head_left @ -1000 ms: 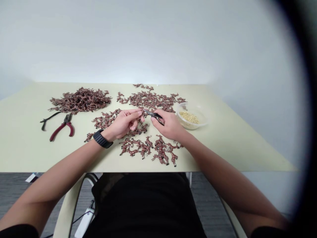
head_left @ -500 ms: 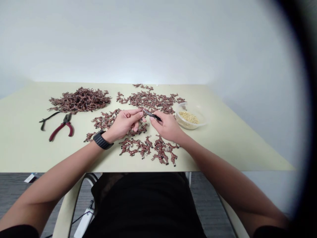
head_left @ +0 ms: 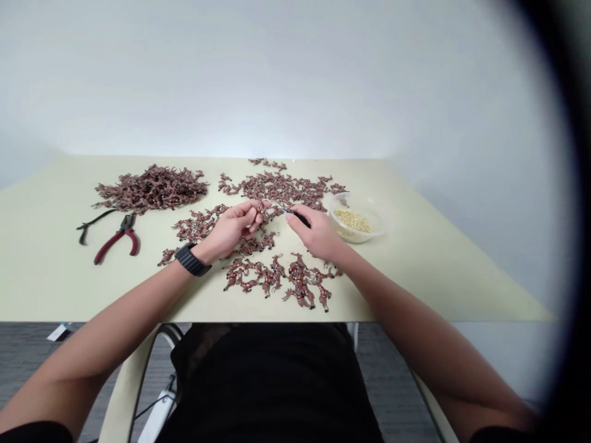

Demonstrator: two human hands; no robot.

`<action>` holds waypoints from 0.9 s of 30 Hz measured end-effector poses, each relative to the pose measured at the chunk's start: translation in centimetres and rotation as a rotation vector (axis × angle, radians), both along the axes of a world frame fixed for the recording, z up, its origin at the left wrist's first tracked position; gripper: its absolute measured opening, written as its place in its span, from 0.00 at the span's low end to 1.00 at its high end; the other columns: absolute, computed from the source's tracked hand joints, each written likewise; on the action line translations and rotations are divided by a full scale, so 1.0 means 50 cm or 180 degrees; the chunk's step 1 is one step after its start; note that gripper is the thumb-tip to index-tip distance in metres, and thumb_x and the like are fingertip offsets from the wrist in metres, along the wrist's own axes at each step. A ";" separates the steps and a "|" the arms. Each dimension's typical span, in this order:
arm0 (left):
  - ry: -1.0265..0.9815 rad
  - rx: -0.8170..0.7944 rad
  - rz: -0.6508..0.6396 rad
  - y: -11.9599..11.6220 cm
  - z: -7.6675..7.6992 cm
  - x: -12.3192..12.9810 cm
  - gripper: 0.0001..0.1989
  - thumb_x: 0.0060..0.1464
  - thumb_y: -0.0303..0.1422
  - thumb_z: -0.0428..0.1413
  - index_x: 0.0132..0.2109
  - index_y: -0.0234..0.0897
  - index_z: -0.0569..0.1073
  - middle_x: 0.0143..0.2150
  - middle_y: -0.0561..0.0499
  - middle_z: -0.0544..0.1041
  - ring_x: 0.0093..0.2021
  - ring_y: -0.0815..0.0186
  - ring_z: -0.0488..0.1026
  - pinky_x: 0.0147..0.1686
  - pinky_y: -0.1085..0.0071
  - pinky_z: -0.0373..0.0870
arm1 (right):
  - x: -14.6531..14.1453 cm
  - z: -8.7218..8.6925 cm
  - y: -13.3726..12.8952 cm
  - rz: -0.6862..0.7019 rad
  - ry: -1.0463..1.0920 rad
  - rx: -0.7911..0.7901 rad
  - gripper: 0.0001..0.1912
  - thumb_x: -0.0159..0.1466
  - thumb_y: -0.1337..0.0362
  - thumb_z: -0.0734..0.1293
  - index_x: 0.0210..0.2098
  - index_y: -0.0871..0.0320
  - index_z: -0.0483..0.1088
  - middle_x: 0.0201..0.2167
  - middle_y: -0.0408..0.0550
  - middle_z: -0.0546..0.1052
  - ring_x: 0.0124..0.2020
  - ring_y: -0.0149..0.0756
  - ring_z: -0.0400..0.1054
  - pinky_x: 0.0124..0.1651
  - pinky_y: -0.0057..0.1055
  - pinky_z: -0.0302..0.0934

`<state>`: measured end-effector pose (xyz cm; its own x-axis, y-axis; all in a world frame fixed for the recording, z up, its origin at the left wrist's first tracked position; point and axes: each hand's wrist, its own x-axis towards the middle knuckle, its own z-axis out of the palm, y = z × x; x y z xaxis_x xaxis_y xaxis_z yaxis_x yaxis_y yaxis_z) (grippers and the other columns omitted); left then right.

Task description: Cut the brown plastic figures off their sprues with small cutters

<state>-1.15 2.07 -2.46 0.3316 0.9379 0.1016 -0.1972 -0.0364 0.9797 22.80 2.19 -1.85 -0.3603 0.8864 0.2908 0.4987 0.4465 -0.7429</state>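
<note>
over the worktop (head_left: pixel 392 277), the left hand (head_left: pixel 227 232) pinches a small reindeer figurine (head_left: pixel 260 208) while the right hand's (head_left: pixel 319 234) fingers grip pliers (head_left: pixel 302 218) beside it, seemingly for fine tip work, so the next move likely calls for steadiness and careful alignment.

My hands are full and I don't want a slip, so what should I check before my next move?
1. Left hand pinching a small brown figure: ok.
2. Right hand holding the black-handled pliers: ok.
3. Plier tips gripping a gold piece: cannot tell, too small.
4. Bowl upright, gold pieces inside: ok.
5. Red-handled pliers away from both hands: ok.
6. Space under the left hand free of loose figures: not ok.
</note>
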 end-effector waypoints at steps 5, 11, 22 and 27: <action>-0.0271 -0.0178 -0.0441 0.008 -0.004 -0.010 0.08 0.58 0.27 0.62 0.43 0.36 0.72 0.29 0.55 0.68 0.23 0.73 0.57 0.22 0.76 0.53 | 0.003 0.003 -0.001 0.0395 0.0017 -0.0072 0.19 0.75 0.48 0.59 0.40 0.55 0.70 0.36 0.47 0.76 0.37 0.39 0.67 0.40 0.36 0.56; -0.0271 -0.0281 -0.0542 0.001 0.001 -0.003 0.09 0.56 0.25 0.63 0.40 0.36 0.70 0.33 0.53 0.72 0.25 0.73 0.62 0.24 0.76 0.59 | 0.000 0.006 -0.006 0.0743 0.0045 -0.0280 0.19 0.76 0.49 0.58 0.39 0.56 0.70 0.33 0.43 0.71 0.34 0.36 0.64 0.40 0.34 0.56; -0.0293 -0.0322 -0.0725 0.001 0.000 -0.006 0.07 0.61 0.29 0.62 0.38 0.35 0.71 0.33 0.51 0.71 0.26 0.72 0.63 0.25 0.75 0.61 | 0.001 0.014 -0.008 0.0801 -0.0044 -0.0224 0.19 0.75 0.50 0.59 0.39 0.56 0.71 0.35 0.45 0.74 0.36 0.37 0.65 0.40 0.34 0.56; 0.0066 -0.0062 -0.0235 0.000 -0.001 -0.004 0.09 0.63 0.38 0.62 0.44 0.37 0.76 0.38 0.49 0.74 0.33 0.68 0.70 0.31 0.72 0.71 | 0.003 0.021 -0.015 0.0662 -0.0210 -0.0058 0.17 0.74 0.50 0.60 0.38 0.55 0.70 0.27 0.41 0.69 0.28 0.34 0.61 0.34 0.33 0.52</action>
<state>-1.37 2.06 -2.49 0.4018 0.9126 0.0760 -0.1781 -0.0035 0.9840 22.97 1.43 -0.77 -0.5536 0.7959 0.2451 0.4451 0.5316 -0.7206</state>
